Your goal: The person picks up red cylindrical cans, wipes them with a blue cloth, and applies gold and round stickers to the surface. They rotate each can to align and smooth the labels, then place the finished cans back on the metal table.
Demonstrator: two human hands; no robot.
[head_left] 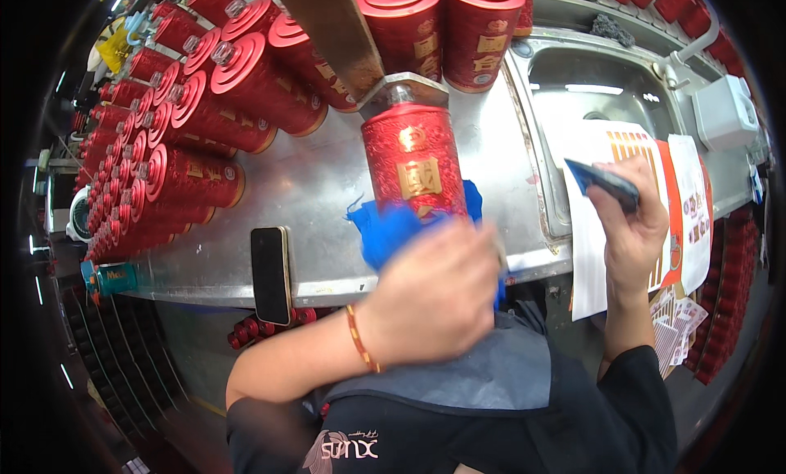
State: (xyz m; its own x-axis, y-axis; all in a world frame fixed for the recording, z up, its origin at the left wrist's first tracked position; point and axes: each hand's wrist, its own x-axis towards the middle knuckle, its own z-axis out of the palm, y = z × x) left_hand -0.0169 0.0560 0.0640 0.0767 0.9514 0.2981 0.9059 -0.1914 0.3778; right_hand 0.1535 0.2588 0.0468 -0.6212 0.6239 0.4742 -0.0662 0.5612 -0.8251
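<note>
Seen from above, a person stands at a scuffed stainless-steel counter point(311, 196) that runs into a sink basin point(589, 89) on the right. Their left hand point(430, 298), blurred with motion, is closed around a bright blue cloth point(385, 228) pressed against the lower end of a red embossed cylindrical bottle with a gold emblem point(413, 159). The bottle lies in the middle of the counter, its clear stopper tucked under a square metal plate on a slanting brown bar point(348, 32), which seems to steady it for wiping. The right hand point(630, 228) is raised over the sink's edge, fingers clamped on a small dark blue flat card-like object point(602, 182), apparently kept ready. Beneath it hang white sheets printed with orange labels point(647, 196). Rows of matching red bottles point(188, 106) lie packed across the counter's left side. A black smartphone point(271, 273) rests near the front edge.
</note>
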